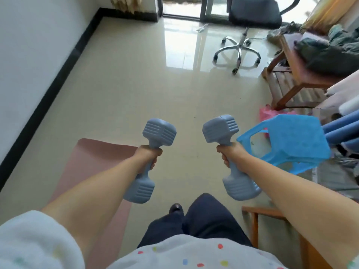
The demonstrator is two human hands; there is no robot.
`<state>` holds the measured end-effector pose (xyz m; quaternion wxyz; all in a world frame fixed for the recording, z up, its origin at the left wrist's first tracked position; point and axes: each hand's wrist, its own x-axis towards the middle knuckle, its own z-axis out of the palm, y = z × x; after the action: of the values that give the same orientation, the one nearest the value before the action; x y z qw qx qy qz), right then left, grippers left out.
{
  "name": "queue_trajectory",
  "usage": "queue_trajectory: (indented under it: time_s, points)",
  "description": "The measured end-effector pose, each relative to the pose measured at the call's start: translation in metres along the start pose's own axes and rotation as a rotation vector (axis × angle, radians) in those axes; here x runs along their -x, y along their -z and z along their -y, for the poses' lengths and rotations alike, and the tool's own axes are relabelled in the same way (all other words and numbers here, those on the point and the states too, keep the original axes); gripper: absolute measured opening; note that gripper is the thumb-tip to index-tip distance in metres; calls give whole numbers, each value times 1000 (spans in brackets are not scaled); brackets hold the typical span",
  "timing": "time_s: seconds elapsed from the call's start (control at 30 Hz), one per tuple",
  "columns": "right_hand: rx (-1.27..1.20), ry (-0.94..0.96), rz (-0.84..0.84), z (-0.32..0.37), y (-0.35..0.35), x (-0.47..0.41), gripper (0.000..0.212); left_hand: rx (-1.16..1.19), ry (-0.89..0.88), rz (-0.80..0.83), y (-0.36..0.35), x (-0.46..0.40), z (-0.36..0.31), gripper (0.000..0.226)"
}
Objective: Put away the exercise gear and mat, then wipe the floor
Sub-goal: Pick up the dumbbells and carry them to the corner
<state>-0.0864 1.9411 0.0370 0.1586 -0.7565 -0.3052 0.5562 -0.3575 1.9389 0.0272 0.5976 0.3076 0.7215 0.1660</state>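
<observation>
**Both dumbbells in hand, mat not yet stowed**

Grip state: the left hand (149, 155) is wrapped fully round the handle of the left dumbbell (150, 156); the right hand (231, 155) is wrapped the same way round the right dumbbell (228, 152). Both weights are held out in front of the body, clear of the floor (145, 84). The pink exercise mat (87, 167) lies unrolled on the floor, below the left forearm.

Hazards:
- A loosened grip would likely drop a weight onto the tiles or onto the feet directly beneath.
- The blue plastic stool (291, 144) appears to sit just beside the right forearm; a swing to that side could strike it.
- The polished tiles reflect strongly and may be slippery underfoot.
- The mat edge presents a trip point.

Room: glossy beige tile, white wall with black skirting at left, office chair (250, 18) near the glass door, cluttered wooden furniture at right.
</observation>
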Motion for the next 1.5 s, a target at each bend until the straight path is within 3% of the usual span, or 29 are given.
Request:
queue_trajectory:
  time_s: [0.43,0.67,0.93,1.17,1.5]
  points:
    - [192,70,149,275,-18,-239,10,-38,57,-83,85,-226,-217,17]
    - [369,101,230,451,-73,-346,14,8,85,-117,172,-333,-331,11]
    - [357,156,220,609,-148,-440,12,-28,37,-116,288,-463,-454,11]
    - [266,136,168,758,-190,-522,9,-90,-15,-108,394,-581,-601,11]
    - [267,69,187,956,-237,-702,9,-222,123,-134,495,-768,-736,5]
